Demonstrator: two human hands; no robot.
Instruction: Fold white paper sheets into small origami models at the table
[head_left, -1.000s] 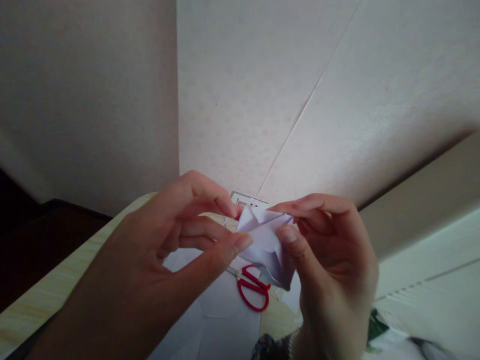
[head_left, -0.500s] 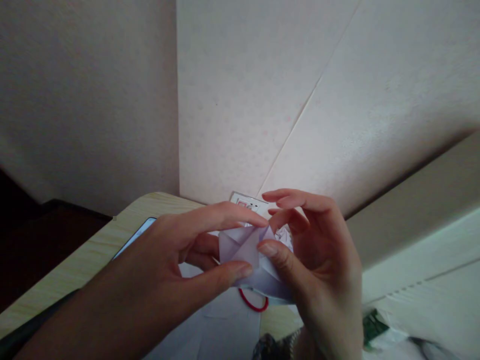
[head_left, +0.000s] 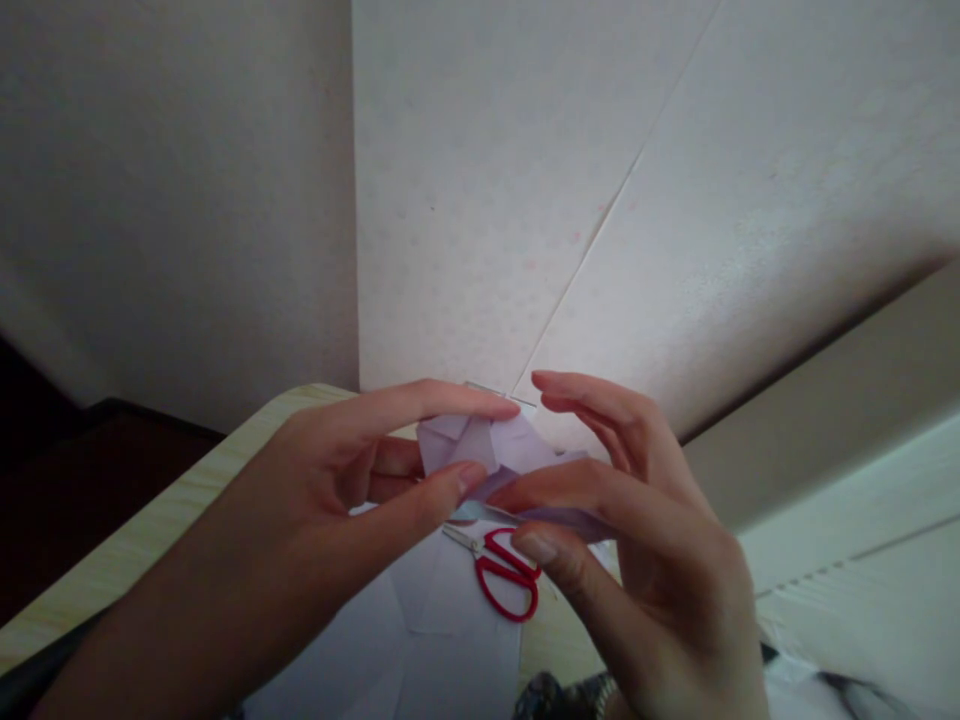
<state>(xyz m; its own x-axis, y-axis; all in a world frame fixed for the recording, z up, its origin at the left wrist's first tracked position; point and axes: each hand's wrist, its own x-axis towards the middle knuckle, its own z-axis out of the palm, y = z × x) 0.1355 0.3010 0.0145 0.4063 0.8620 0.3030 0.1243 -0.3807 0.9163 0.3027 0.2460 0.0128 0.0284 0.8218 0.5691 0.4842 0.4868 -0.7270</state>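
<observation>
A folded white paper piece (head_left: 517, 448) is held aloft, long axis ten to four o'clock: the left hand (head_left: 322, 475) pinches its ten-o'clock end; the right hand (head_left: 667, 545), toward four, touches it with parted fingers, grip unclear.

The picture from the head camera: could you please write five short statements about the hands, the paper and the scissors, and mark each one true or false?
1. The bare left hand touches the folded pale-lilac paper. True.
2. The bare right hand grips the red-handled metal scissors. False: its fingers are at the folded paper, and the scissors lie below.
3. The scissors' handle loops point toward the picture's right side. True.
4. The folded paper lies flat, with no hand on it. False: the left hand holds it up between thumb and fingers.
5. White paper also lies on the pale wood-grain table. True.
</observation>
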